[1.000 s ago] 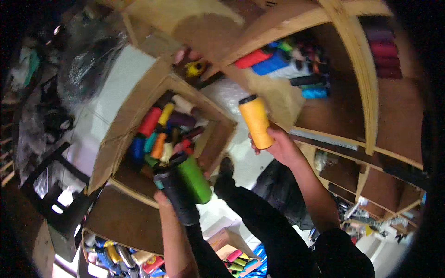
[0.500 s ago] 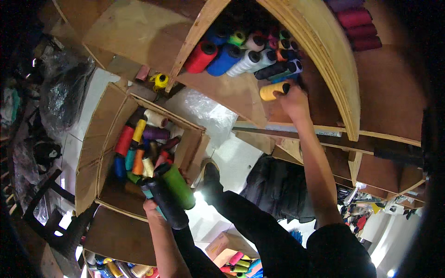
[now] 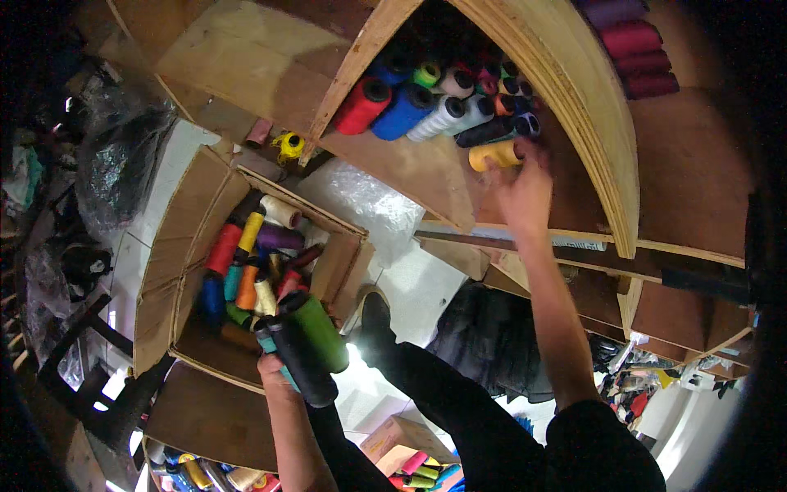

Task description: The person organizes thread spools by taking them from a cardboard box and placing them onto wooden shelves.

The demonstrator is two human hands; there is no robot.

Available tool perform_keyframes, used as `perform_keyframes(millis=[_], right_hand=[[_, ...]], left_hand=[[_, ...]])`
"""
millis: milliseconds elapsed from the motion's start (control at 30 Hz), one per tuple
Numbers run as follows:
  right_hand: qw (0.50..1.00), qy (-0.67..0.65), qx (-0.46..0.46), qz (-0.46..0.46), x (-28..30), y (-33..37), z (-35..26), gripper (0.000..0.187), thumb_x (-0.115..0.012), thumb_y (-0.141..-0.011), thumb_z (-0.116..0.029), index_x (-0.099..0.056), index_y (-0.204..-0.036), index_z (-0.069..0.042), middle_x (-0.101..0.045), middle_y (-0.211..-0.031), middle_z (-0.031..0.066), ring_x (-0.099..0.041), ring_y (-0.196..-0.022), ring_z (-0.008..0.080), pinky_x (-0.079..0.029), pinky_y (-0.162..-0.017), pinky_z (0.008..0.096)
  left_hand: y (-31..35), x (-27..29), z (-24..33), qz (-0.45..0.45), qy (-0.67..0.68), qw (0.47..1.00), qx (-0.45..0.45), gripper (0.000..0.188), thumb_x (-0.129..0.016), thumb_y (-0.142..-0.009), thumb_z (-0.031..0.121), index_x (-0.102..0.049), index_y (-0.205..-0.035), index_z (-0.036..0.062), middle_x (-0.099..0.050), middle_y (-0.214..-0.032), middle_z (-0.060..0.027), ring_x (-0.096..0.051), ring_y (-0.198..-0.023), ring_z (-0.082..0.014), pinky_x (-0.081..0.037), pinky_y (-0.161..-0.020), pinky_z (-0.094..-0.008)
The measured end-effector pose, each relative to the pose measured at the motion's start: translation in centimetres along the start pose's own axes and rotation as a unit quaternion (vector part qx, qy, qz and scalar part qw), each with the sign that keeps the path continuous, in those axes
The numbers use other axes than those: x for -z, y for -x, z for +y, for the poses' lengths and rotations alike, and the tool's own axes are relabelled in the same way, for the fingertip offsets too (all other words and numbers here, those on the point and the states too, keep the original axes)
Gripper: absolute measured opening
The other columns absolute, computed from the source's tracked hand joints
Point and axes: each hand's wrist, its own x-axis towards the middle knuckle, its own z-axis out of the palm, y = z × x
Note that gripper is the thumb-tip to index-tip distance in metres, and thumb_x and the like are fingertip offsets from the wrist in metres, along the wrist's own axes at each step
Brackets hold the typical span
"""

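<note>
My left hand (image 3: 275, 371) is closed around a bunch of thread spools over the cardboard box's near edge: a black spool (image 3: 302, 357), a green spool (image 3: 318, 328) and a teal one (image 3: 275, 348) partly hidden behind. Up on the wooden shelf, my right hand (image 3: 527, 190) has its fingers around a yellow-orange thread spool (image 3: 493, 156), which lies on its side in front of the stacked spools. Several spools lie behind it, among them a red spool (image 3: 362, 105), a blue spool (image 3: 403, 112) and a white spool (image 3: 437, 119).
An open cardboard box (image 3: 193, 238) on the tiled floor holds many coloured spools. Clear plastic wrap (image 3: 361, 193) lies between box and shelf. The shelf's curved wooden divider (image 3: 602, 131) stands right of my hand. Black bundles (image 3: 484, 336) sit below; a smaller box (image 3: 406, 439) stands near my legs.
My right hand has shifted slightly with the yellow-orange spool at the front of the shelf. The left hand keeps its spools, nearly still; the whole view has shifted a little.
</note>
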Motion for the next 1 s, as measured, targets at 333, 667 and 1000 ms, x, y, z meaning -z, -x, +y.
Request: perform_keyframes(millis=[333,667,1000], right_hand=[[0.818,-0.266,-0.088,-0.502,3.9,13.5,-15.4,0.052,-0.077,-0.068,-0.033,-0.052,-0.099,0.002,-0.063,-0.084,0.0156,-0.063,-0.074,0.0225,-0.049,-0.065,0.0318],[0.845,-0.464,-0.263,-0.03,-3.4,5.0,-4.0,0.036,-0.075,-0.072,-0.013,-0.056,-0.098,0.002,-0.062,-0.092,0.0074,-0.058,-0.082,0.0111,-0.046,-0.072,0.0248],[0.878,-0.38,-0.289,0.009,-10.3,1.9,-0.2,0.039,-0.072,-0.073,-0.012,-0.054,-0.106,-0.001,-0.063,-0.093,0.0085,-0.06,-0.087,0.0159,-0.047,-0.077,0.0281]], left_hand=[[-2.0,-1.1,-0.6,0.032,-0.221,0.975,-0.017,0.096,-0.073,-0.055,0.017,-0.026,-0.139,0.0053,-0.046,-0.125,-0.0124,-0.049,-0.112,-0.0255,-0.041,-0.094,-0.0397],[-1.1,0.2,-0.7,0.107,-0.12,0.987,0.015,0.087,-0.07,-0.058,0.021,-0.032,-0.135,0.0073,-0.054,-0.112,-0.0124,-0.056,-0.098,-0.0269,-0.048,-0.084,-0.0395],[-1.2,-0.7,-1.1,0.072,-0.131,0.988,-0.03,0.089,-0.069,-0.059,0.021,-0.03,-0.138,0.0085,-0.054,-0.112,-0.0114,-0.056,-0.097,-0.0256,-0.047,-0.084,-0.0395]])
